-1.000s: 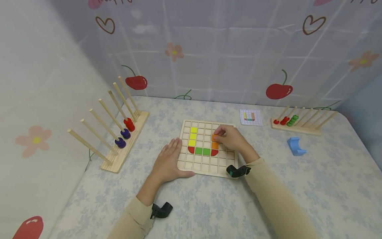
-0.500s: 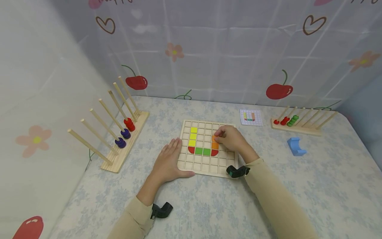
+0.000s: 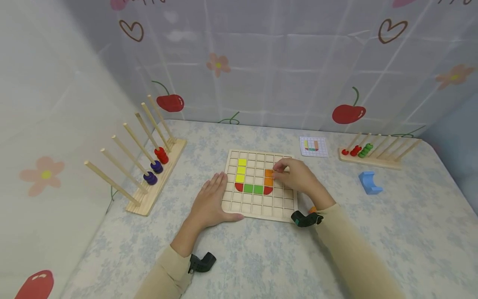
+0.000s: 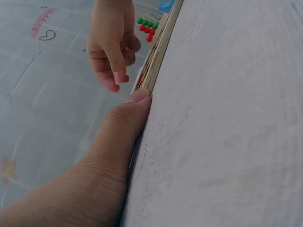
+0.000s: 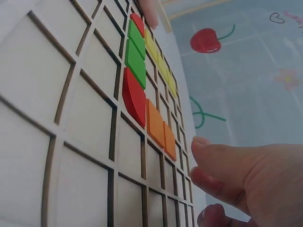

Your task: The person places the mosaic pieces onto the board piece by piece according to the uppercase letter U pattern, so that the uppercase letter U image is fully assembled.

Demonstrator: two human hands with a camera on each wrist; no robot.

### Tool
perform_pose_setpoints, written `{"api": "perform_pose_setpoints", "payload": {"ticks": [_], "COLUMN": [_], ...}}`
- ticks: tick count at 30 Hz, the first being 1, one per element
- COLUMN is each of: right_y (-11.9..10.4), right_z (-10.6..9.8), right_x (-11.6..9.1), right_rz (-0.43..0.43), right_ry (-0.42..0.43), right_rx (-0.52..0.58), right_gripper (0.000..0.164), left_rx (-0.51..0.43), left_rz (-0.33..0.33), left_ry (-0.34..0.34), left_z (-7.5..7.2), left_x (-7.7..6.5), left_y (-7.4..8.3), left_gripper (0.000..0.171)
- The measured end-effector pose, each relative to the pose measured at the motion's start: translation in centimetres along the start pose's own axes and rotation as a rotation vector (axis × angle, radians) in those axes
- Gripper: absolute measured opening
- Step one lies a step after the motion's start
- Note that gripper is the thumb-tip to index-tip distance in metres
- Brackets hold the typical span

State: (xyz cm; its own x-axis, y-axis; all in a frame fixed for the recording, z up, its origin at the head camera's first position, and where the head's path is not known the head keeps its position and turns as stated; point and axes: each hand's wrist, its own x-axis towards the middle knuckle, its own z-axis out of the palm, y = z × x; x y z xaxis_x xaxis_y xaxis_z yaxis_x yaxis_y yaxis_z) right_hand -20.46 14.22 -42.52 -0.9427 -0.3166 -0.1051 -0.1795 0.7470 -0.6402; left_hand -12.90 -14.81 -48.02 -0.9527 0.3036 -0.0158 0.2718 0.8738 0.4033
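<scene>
A wooden grid board [image 3: 246, 207] lies on the table with coloured tiles in its cells. Yellow tiles [image 3: 241, 170] run up the left side, green tiles [image 3: 253, 189] sit between two red rounded tiles [image 3: 268, 190], and two orange tiles [image 3: 268, 181] stand in line on the right. My left hand [image 3: 209, 207] rests spread against the board's left edge, its thumb [image 4: 118, 127] along the front edge. Just right of the orange tiles is my right hand [image 3: 298, 176], fingers loosely bent. In the right wrist view those fingers [image 5: 213, 161] hold nothing and are apart from the tiles.
Partly hidden by the right wrist, an orange piece [image 3: 312, 209] lies on the table. A pattern card [image 3: 313, 147] is behind the board. Peg racks with beads stand at left [image 3: 164, 178] and far right [image 3: 373, 160]; a blue arch block [image 3: 369, 183] lies nearby.
My right hand has let go of the upper orange tile, which stays in its cell, and has shifted slightly right. An orange piece now shows by the right wrist. The left hand stays put.
</scene>
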Motion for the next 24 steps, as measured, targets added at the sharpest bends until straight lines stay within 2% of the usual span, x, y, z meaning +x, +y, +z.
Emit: {"api": "perform_pose_setpoints", "payload": {"ticks": [6,14,24], "right_y": [1.1,2.5,4.8], "right_z": [-1.4,-3.2,-3.6], "right_x": [-2.4,-6.0,-10.3], "right_rz": [0.005,0.060,0.063], "right_ry": [0.033,0.056,0.074], "right_rx": [0.021,-0.002,0.003], "right_gripper": [0.020,0.024,0.025], "left_rx": [0.002,0.013,0.008], "left_rz": [0.001,-0.006,-0.005], "left_ry": [-0.004,-0.004,-0.001], "left_z": [0.1,0.2,0.2], "left_x": [0.1,0.0,0.0], "left_y": [0.0,-0.1,-0.1], "left_gripper": [0.137,0.138,0.138]}}
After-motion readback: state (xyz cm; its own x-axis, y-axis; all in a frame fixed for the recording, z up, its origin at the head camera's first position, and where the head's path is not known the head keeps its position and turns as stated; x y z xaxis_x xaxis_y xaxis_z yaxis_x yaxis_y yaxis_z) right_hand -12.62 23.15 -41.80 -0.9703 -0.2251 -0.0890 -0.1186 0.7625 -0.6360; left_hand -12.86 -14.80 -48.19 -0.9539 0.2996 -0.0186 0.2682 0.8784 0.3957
